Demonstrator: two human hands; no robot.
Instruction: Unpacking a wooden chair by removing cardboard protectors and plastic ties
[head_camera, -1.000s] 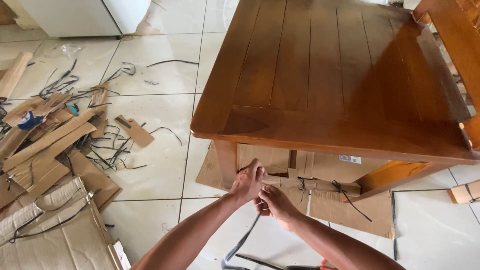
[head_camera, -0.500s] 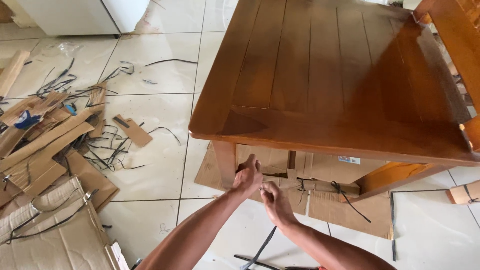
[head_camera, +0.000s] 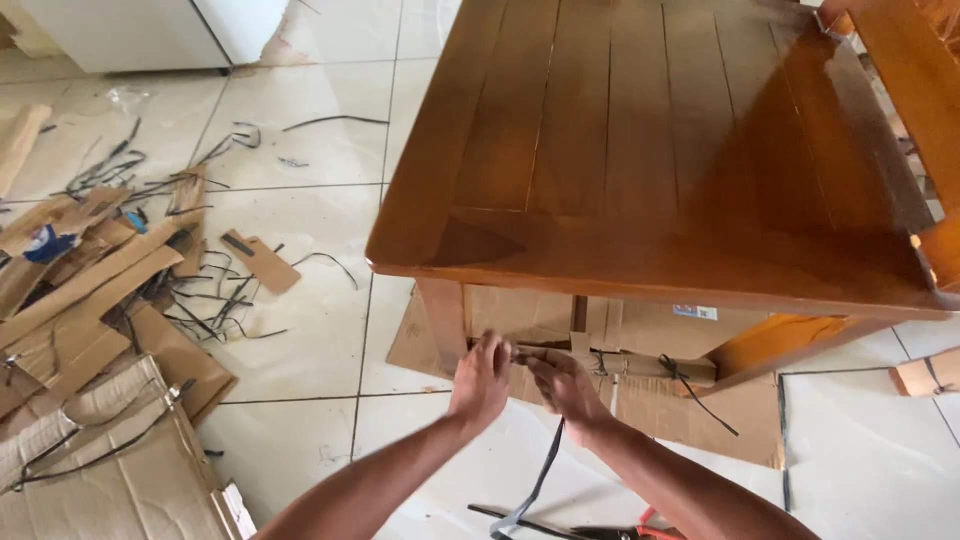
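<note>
Reaching under the wooden table (head_camera: 640, 150), the left hand (head_camera: 482, 380) curls its fingers against the cardboard-wrapped rail (head_camera: 600, 362) just beside the table leg (head_camera: 443, 320). The right hand (head_camera: 565, 385) meets it there, fingers pinched on a black strap (head_camera: 540, 470) that hangs to the tiled floor (head_camera: 300, 330). Cardboard scraps (head_camera: 90, 290) lie well apart, left.

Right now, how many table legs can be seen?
2. One leg stands at the near left corner, beside the left hand. The other leg is at the near right. The far legs are hidden under the table.
</note>
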